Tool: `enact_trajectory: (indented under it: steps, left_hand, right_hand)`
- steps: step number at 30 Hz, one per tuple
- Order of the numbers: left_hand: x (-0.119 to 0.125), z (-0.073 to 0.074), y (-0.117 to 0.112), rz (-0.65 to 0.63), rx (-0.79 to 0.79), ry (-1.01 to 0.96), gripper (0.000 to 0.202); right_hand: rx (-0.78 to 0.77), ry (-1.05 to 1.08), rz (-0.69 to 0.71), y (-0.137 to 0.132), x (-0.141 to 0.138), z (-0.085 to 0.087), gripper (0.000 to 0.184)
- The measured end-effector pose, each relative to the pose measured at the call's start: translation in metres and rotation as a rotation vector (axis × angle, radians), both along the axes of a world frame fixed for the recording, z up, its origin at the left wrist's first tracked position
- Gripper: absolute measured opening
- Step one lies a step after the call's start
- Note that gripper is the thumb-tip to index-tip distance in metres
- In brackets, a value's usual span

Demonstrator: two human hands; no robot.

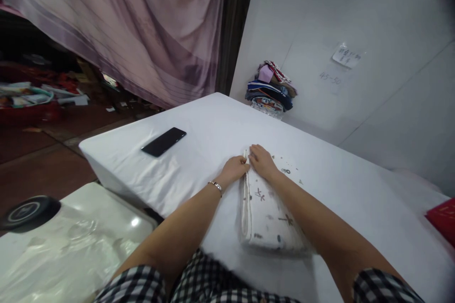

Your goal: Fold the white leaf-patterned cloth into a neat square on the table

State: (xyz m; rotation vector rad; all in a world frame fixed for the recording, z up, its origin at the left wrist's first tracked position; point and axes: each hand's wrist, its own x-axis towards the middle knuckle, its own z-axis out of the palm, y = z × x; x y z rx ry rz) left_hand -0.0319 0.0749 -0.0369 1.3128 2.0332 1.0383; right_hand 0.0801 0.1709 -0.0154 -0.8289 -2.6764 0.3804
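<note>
A thick white cloth (266, 220), folded into a long bundle and printed with small brown and grey figures, lies on the white-covered table (206, 118). My left hand (235, 169), with a bracelet at its wrist, has its fingers closed on the left folded edge near the far end. Right beside it, my right hand (263, 161) is bent over the far left corner, its fingers closed at that same edge. Both hands nearly touch. My right forearm hides part of the cloth's right side.
A black phone (164, 142) lies on the table's left part. Stacked folded fabrics (270, 88) stand by the wall at the back. At the lower left, clear plastic (81, 251) covers a white surface bearing a dark round object (31, 213). Something red (443, 220) sits at the right edge.
</note>
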Motion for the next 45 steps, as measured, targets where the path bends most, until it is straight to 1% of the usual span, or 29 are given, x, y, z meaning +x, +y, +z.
enact_trajectory:
  steps: [3,5,8,12,15,19,23,25,27,29,32,34,36,39,40,42,44,45]
  left_hand:
    - [0.0,0.0,0.001,-0.014,-0.007,-0.001,0.012]
    - [0.0,-0.001,0.001,-0.027,-0.008,-0.004,0.012]
    - [0.001,-0.001,0.0,0.003,-0.011,-0.033,0.013]
    - [0.002,-0.001,-0.001,0.073,-0.031,-0.124,0.03]
    - [0.002,-0.001,-0.001,0.074,-0.03,-0.121,0.033]
    - [0.001,-0.002,0.0,0.067,-0.033,-0.078,0.029]
    - [-0.002,-0.006,0.001,0.056,-0.022,-0.105,0.031]
    - [-0.003,-0.008,0.002,0.061,-0.014,-0.12,0.032]
    - [-0.004,-0.01,0.003,0.068,-0.01,-0.133,0.033]
    - [-0.004,-0.011,0.004,0.073,-0.011,-0.133,0.032]
    - [-0.005,-0.011,0.004,0.066,-0.01,-0.124,0.03]
    - [-0.005,-0.011,0.004,0.067,-0.005,-0.119,0.03]
    - [-0.005,-0.011,0.004,0.081,0.006,-0.124,0.031]
    - [-0.005,-0.011,0.003,0.102,0.036,-0.164,0.032]
    - [-0.005,-0.011,0.002,0.105,0.048,-0.182,0.032]
    - [-0.005,-0.011,0.001,0.108,0.075,-0.212,0.032]
    - [-0.005,-0.011,0.001,0.108,0.097,-0.231,0.033]
    - [-0.004,-0.012,0.001,0.11,0.104,-0.235,0.033]
  right_hand:
    - [-0.014,-0.156,0.031,0.001,-0.003,-0.008,0.042]
    - [-0.028,-0.187,0.025,0.004,-0.004,-0.011,0.044]
    - [-0.055,-0.185,0.034,0.005,-0.003,-0.01,0.046]
    - [-0.029,-0.135,0.024,-0.003,0.007,-0.005,0.048]
    - [-0.022,-0.125,0.053,-0.012,0.015,-0.006,0.049]
    - [-0.097,-0.153,0.073,-0.015,0.015,-0.009,0.049]
    - [-0.19,-0.143,0.063,-0.015,0.016,0.001,0.051]
    - [-0.219,-0.135,0.042,-0.017,0.027,0.008,0.053]
    - [-0.206,-0.149,0.01,-0.021,0.048,0.011,0.057]
    - [-0.171,-0.194,-0.023,-0.024,0.074,0.008,0.062]
    - [-0.112,-0.27,-0.056,-0.025,0.104,-0.002,0.065]
    - [-0.08,-0.29,-0.064,-0.024,0.113,-0.007,0.065]
    - [-0.076,-0.292,-0.076,-0.026,0.113,-0.006,0.065]
    - [-0.127,-0.277,-0.057,-0.042,0.111,0.005,0.066]
    - [-0.144,-0.267,-0.021,-0.052,0.112,0.009,0.066]
    - [-0.163,-0.245,0.101,-0.075,0.116,0.013,0.065]
    - [-0.172,-0.245,0.212,-0.097,0.121,0.013,0.063]
    - [-0.164,-0.244,0.234,-0.106,0.123,0.012,0.062]
